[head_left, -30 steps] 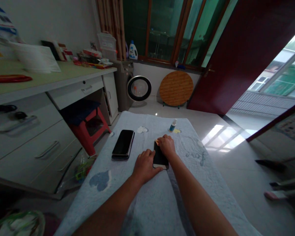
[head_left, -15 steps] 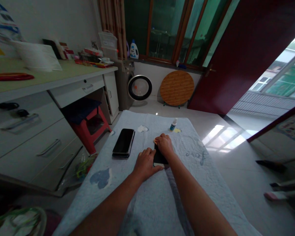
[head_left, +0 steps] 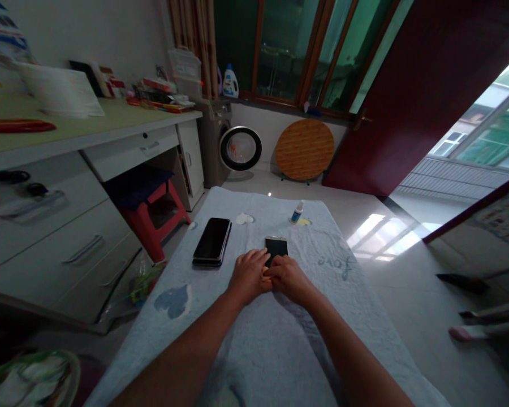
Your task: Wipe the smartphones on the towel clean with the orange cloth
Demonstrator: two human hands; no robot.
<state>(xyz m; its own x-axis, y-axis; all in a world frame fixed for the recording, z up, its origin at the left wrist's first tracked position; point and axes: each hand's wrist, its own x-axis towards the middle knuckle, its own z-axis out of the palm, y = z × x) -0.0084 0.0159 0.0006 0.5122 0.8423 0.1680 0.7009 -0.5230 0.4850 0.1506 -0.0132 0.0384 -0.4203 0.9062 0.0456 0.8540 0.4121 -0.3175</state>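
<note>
A smartphone (head_left: 276, 245) lies face up on the cloth-covered table, its far end and part of its dark screen showing between my hands. My left hand (head_left: 249, 273) grips its left edge, fingertips on the screen. My right hand (head_left: 289, 277) presses a small orange cloth (head_left: 266, 275) against the near end of the phone, which the fingers hide. Both hands almost touch there. To the left rests a stack of larger phones (head_left: 212, 242), black screen up. Beyond my right hand stands a small spray bottle (head_left: 297, 212) with a blue label.
A pale blue patterned cloth (head_left: 254, 345) covers the table. On the left are a desk (head_left: 148, 129) with drawers and a red stool (head_left: 161, 212). Farther back are a washing machine with its door (head_left: 241, 148) open, a round wooden board (head_left: 305, 150) and a dark red door (head_left: 390, 102).
My right hand has moved from the phone's far end down to its near end with the orange cloth, uncovering the far end. My left hand has shifted slightly and stays at the left edge.
</note>
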